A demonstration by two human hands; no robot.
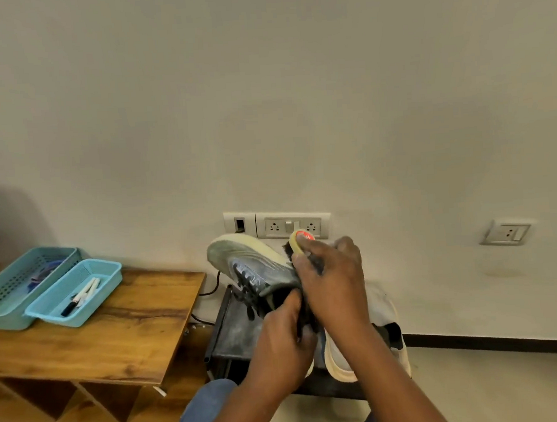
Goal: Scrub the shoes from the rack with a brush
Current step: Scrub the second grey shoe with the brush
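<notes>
**Step in hand: scrubbing 1 sneaker**

At frame centre, the left hand grips the grey sneaker at its collar, above the rack. The right hand grasps the yellow brush against the side. Next: stroke along the upper.

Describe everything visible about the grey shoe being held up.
The grey shoe is a worn sneaker with a pale yellowish sole, dark laces and light side stripes. It is held in the air, tipped on its side with the toe up and to the left, above the dark rack. The left hand grips its opening; the right hand presses a brush against its heel end.
</notes>
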